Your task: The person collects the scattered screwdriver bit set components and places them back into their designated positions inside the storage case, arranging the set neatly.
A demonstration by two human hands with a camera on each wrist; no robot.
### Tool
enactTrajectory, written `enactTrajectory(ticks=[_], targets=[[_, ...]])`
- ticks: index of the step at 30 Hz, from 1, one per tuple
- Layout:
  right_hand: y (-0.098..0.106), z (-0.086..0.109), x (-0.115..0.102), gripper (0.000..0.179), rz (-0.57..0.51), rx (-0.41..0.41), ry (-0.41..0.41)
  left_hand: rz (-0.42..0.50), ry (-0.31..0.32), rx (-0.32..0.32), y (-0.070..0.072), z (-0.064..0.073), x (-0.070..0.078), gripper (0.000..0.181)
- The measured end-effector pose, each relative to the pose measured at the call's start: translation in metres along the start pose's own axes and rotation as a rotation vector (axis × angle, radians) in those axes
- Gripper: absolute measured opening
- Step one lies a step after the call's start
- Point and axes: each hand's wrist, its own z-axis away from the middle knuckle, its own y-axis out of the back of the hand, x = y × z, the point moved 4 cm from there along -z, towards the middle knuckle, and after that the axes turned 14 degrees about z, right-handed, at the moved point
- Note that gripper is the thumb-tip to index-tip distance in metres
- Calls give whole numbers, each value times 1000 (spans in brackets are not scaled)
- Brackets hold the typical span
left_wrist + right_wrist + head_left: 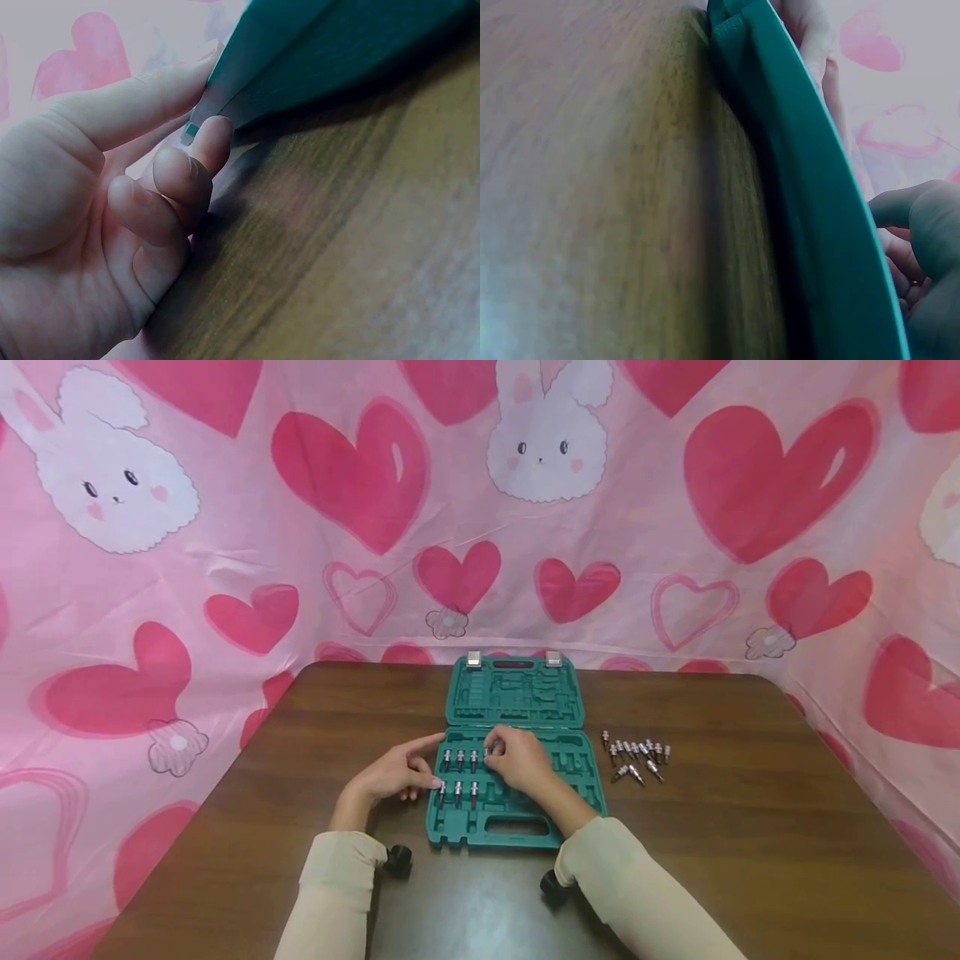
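Note:
A green plastic tool case [450,828] lies unfolded on the table, its lid toward the back. My left hand [390,772] rests along the case's left side, with index finger and thumb stretched to the edge. In the left wrist view the other fingers curl loosely beside the green case wall [300,75]. Over the upper row of slots, my right hand [522,766] pinches a small silver bit socket [487,752], mostly hidden by the fingertips. Three bit sockets [461,760] stand in the upper row to its left, and three more bit sockets [458,793] in the lower row.
Several loose bit sockets [634,750] lie on the brown wooden table [712,827] to the right of the case. The case lid [516,693] has two metal latches on its far edge. A pink curtain [480,518] with hearts and rabbits hangs behind the table.

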Motion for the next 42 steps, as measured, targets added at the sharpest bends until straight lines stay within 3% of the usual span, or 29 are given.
enactTrajectory(ticks=[13, 34, 42], targets=[[-1, -4, 6, 7, 58, 27, 4, 0, -3, -3, -1, -2, 1, 77], [7, -14, 5, 11, 121, -57, -50, 0, -8, 2, -2, -2, 10, 78], [4, -8, 8, 9, 84, -35, 3, 5, 8, -1, -2, -1, 3, 79]])
